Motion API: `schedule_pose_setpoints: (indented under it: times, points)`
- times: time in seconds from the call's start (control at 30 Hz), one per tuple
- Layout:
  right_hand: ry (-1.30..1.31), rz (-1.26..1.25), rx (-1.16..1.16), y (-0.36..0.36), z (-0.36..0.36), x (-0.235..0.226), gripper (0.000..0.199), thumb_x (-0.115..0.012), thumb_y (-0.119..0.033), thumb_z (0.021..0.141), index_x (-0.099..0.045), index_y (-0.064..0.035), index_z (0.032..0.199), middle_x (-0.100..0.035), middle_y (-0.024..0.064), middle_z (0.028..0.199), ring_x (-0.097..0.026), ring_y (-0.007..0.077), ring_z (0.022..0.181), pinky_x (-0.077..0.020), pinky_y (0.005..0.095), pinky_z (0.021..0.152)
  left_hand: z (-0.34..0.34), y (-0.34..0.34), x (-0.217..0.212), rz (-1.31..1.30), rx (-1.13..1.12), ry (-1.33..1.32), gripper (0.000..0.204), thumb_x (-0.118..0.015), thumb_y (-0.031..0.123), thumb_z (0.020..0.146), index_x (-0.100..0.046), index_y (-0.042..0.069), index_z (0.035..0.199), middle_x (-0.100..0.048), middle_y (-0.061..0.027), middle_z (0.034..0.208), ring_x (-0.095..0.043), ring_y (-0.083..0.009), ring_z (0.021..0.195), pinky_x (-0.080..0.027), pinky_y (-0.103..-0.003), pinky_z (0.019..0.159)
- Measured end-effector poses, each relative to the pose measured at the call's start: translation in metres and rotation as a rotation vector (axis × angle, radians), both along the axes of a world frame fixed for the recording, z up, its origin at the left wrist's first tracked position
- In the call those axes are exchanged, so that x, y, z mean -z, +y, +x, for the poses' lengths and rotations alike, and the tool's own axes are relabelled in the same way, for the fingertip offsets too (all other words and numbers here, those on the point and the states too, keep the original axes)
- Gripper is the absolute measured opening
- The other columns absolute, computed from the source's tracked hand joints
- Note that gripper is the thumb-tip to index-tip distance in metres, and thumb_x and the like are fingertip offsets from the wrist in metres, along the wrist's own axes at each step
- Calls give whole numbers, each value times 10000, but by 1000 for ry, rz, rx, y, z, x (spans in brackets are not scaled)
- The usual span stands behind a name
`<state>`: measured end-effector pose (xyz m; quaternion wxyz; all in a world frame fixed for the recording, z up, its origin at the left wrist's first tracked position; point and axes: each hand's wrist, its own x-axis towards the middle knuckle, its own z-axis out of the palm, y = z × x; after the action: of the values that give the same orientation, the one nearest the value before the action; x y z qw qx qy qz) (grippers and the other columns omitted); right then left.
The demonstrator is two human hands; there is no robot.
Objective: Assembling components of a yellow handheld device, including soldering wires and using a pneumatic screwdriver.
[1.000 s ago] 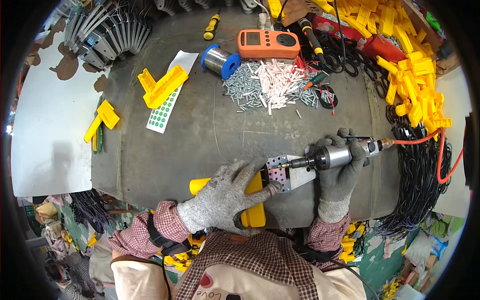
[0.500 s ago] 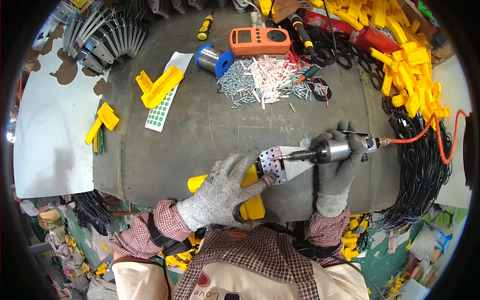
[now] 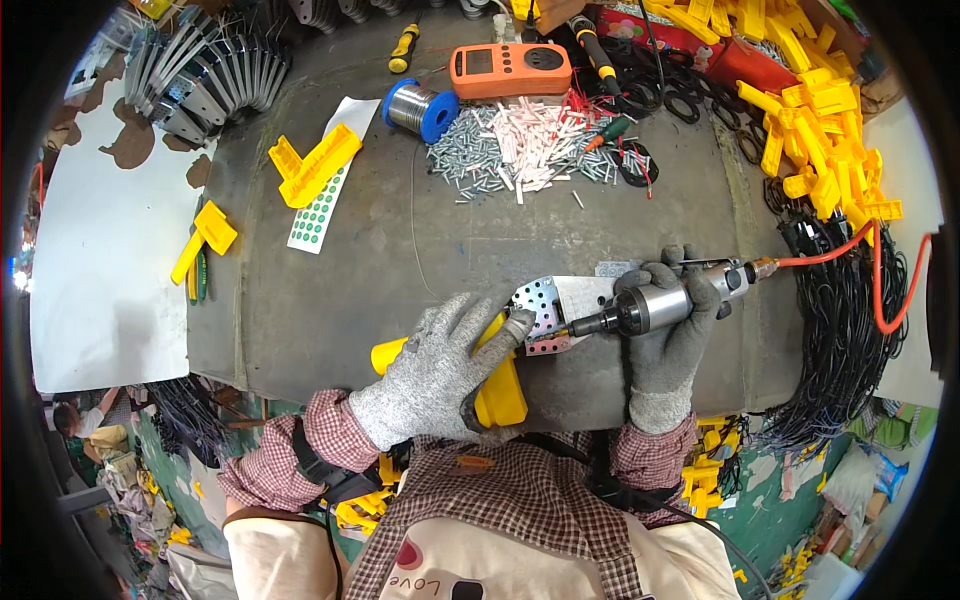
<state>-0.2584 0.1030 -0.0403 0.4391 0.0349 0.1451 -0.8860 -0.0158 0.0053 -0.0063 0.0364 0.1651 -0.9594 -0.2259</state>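
At the near edge of the grey table (image 3: 400, 270), my left hand (image 3: 432, 378), in a grey knit glove, lies spread over a yellow plastic part (image 3: 498, 388) and presses it down, fingers open and flat rather than curled. A perforated metal plate (image 3: 545, 312) sits against that part, just past my fingertips. My right hand (image 3: 668, 322), gloved the same way, is wrapped tightly round a silver air screwdriver (image 3: 652, 305) lying sideways, its bit touching the plate's right side. An orange hose (image 3: 860, 250) runs from the tool's rear off the right edge.

Toward the far left of the table lies one white strip of green round stickers (image 3: 318, 205), long and narrow, partly under a yellow bracket (image 3: 312, 165). Two more yellow pieces (image 3: 205, 240) lie at the left edge, on the white sheet (image 3: 100, 250) beside the table.

Along the far edge I count one orange handheld meter (image 3: 510, 70) with a grey screen, one blue spool of wire (image 3: 420, 108), and one yellow-handled screwdriver (image 3: 404, 48). Between them and my hands lies a loose heap of silver screws and white-pink small pieces (image 3: 520, 150), too many to count.

At the far right corner, a pile of yellow plastic parts (image 3: 820, 120) lies loose, with black cables (image 3: 840, 330) bundled along the right edge.
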Motion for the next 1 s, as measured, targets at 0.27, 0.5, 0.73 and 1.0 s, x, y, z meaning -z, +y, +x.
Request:
schedule_pose_setpoints:
  times: [0.27,0.5,0.73,1.0]
  points:
    - [-29,12,-13,2,-3,0,359,-646,-39,885,-548,-77,1229,-608,98,1069,-582,170,830,-495,420,890,-3,-1,-2,21,3,11,1120,-870,540,538,-458,69,1467,-387,-258,1482,-432,-474,1307,-371,-583,1073]
    - [67,71,18,-3,6,-8,339,-631,-74,911,-511,-73,1228,-596,103,1097,-598,168,868,-514,404,871,-6,2,-12,-30,16,-40,1109,-852,575,576,-456,49,1469,-376,-261,1494,-422,-466,1317,-369,-582,1075]
    - [420,205,-9,-5,-33,-36,415,-616,-235,990,-451,-74,1335,-584,147,1160,-592,191,927,-529,393,878,-92,-6,-50,-118,33,-444,625,-730,573,753,-677,2,999,-661,-250,1072,-613,-355,1112,-483,-528,923]
    - [2136,1505,231,54,-182,-56,457,-641,-180,911,-503,28,1294,-548,249,1289,-529,420,1191,-430,475,1032,-6,-37,-43,828,-397,-365,590,-435,562,1020,-638,32,861,-628,-85,607,-602,-264,480,-505,-392,519]
